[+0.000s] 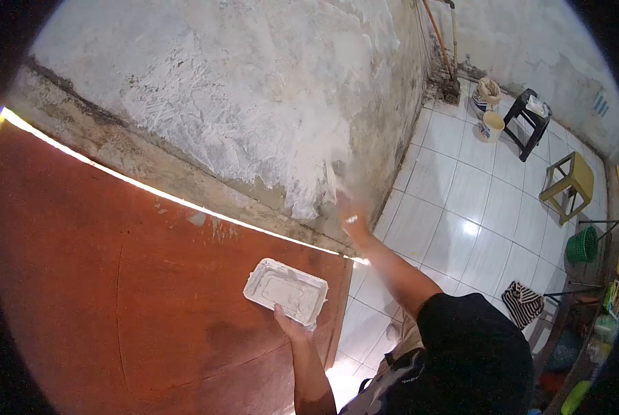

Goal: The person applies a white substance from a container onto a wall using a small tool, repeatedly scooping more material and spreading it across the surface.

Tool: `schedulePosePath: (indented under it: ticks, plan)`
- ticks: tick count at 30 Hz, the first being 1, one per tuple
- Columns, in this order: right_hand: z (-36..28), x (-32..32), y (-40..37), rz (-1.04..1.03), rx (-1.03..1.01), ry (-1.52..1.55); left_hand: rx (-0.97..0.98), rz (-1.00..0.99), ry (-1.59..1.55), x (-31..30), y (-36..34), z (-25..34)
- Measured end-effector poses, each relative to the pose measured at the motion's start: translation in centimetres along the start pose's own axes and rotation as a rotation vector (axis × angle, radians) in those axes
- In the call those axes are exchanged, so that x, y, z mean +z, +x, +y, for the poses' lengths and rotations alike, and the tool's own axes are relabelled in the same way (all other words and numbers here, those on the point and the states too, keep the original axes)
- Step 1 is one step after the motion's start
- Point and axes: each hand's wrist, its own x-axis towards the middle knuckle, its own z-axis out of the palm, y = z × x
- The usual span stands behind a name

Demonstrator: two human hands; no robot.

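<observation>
My left hand (294, 325) grips the lower edge of a white rectangular tray (260, 301). Wet white plaster (285, 290) coats the inside of this tray. Up at the wall, my right hand (351, 211) is closed around a putty knife (331, 181), blurred by motion. Its pale blade lies against the wall (226, 83), at the lower right border of a patch of fresh white plaster (289, 152). Around that patch the wall surface is rough, grey and stained.
A reddish-brown panel (150, 277) lies below the wall, with a bright gap along its edge. On the white tiled floor (448, 180) stand a bucket (492, 128), a dark stool (527, 124), an olive stool (571, 183), a green basket (582, 245) and a striped cloth (522, 304).
</observation>
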Motion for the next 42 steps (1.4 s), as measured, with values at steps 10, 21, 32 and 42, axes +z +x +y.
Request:
schedulePosePath:
  ticks: [10,21,32,42]
  plan:
    - [-0.6,3.8,-3.7,-0.211,-0.385,-0.166,0.035,-0.023,0.015,-0.3,0.4,-0.2]
    - [6.4,3.3,2.8,0.179,0.087,0.280,0.002,0.015,0.053,0.5,0.4,-0.4]
    - [-5.9,1.1,-6.0,-0.138,-0.529,0.062,0.002,-0.017,-0.057,-1.4,-0.5,1.7]
    - [-8.7,3.2,-2.4,0.129,-0.906,-0.162,0.002,0.021,-0.067,-2.1,-1.2,2.8]
